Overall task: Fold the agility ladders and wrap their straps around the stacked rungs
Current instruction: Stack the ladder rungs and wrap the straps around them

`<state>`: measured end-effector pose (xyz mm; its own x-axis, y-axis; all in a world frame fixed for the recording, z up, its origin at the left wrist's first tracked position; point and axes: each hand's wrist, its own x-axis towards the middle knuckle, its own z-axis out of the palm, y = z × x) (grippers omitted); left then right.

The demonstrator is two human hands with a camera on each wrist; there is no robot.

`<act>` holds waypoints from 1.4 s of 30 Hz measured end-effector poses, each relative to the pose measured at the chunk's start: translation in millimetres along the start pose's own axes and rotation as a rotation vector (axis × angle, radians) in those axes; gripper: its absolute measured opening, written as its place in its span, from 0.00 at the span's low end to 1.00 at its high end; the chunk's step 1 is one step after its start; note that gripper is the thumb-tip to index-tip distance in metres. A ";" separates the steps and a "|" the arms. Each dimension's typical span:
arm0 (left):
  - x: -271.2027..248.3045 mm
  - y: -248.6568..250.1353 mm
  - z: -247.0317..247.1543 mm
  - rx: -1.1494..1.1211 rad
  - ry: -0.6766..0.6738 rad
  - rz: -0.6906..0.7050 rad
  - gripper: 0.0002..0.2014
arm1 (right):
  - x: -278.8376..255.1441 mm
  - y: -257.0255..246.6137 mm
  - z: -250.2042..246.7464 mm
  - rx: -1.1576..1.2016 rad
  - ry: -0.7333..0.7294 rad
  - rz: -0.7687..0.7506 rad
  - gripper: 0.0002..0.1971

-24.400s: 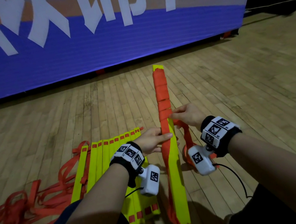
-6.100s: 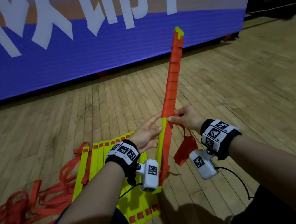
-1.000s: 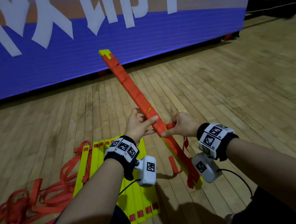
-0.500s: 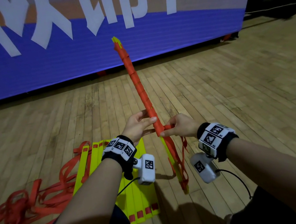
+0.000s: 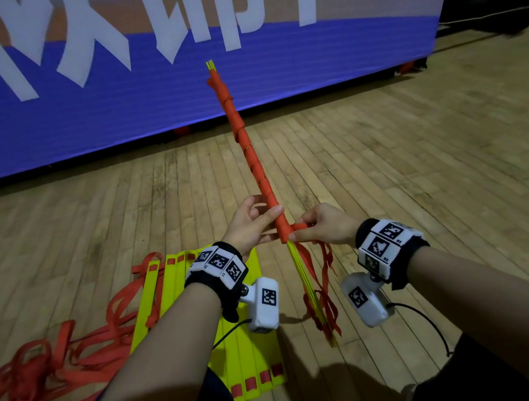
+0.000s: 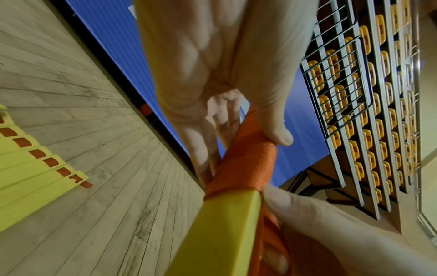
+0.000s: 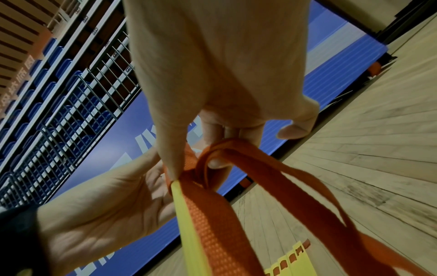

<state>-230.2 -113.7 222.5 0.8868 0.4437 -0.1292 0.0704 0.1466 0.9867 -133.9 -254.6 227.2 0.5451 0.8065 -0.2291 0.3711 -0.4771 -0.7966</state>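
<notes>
A stack of yellow rungs (image 5: 303, 265) (image 6: 220, 233) (image 7: 189, 224) is held off the floor, tilted up and away from me. Its far half is wound in orange strap (image 5: 250, 154) (image 6: 248, 164). My left hand (image 5: 253, 223) (image 6: 236, 142) grips the wrapped part between thumb and fingers. Just below the last turn, my right hand (image 5: 319, 226) (image 7: 212, 153) pinches the loose strap (image 7: 272, 186) against the rungs. Free strap loops (image 5: 321, 281) dangle under the right hand.
A second ladder (image 5: 244, 342), its yellow rungs fanned flat, lies on the wooden floor (image 5: 425, 174) under my left forearm, with a tangle of orange straps (image 5: 40, 367) to its left. A blue banner wall (image 5: 136, 99) runs across the back.
Over the last second the bundle's far end swung from the left towards upright and centre. It turned in my hands to show its thin edge. Both hands kept their hold near the middle.
</notes>
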 end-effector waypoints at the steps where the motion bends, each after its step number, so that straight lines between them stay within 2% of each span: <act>1: -0.1 -0.1 1.3 0.012 0.020 0.004 0.13 | 0.3 -0.5 0.9 -0.001 -0.004 0.001 0.12; 4: 0.6 -1.3 5.5 0.067 0.090 0.024 0.17 | 0.0 -1.7 2.5 0.003 -0.008 0.001 0.14; 7: 0.2 -1.9 5.5 0.072 0.112 0.028 0.18 | 0.5 -0.2 1.5 0.007 0.009 -0.024 0.10; 14: -1.3 1.3 -3.5 0.051 -0.031 -0.005 0.25 | 1.9 4.4 -3.4 0.005 0.051 -0.041 0.07; 18: 0.3 0.5 1.3 0.091 0.037 -0.008 0.21 | 2.1 6.4 0.4 0.024 0.077 -0.030 0.10; 20: 1.2 -0.5 0.6 0.136 0.060 -0.004 0.19 | 1.0 6.0 -0.6 0.026 0.046 -0.034 0.07; 21: 1.6 -1.0 -0.4 0.146 0.070 -0.002 0.19 | 0.4 5.9 -1.5 0.027 0.025 -0.037 0.10; 23: 1.6 -1.8 -2.4 0.144 0.076 0.003 0.19 | 0.4 7.3 -3.6 0.007 0.001 -0.021 0.14; 28: 1.3 -1.7 -4.0 0.149 0.075 0.020 0.19 | 5.3 11.8 -4.8 -0.105 0.017 0.026 0.15; 35: 2.7 -5.4 0.7 0.180 0.103 0.041 0.19 | 1.5 2.6 1.4 -0.031 0.013 0.022 0.11; 42: 2.7 -8.0 3.2 0.183 0.088 0.058 0.20 | -0.1 0.1 9.6 -0.189 0.049 0.013 0.13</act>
<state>-226.9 -116.5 214.6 0.8492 0.5233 -0.0715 0.1091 -0.0413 0.9932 -141.2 -251.4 221.7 0.5847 0.7842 -0.2077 0.4959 -0.5481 -0.6736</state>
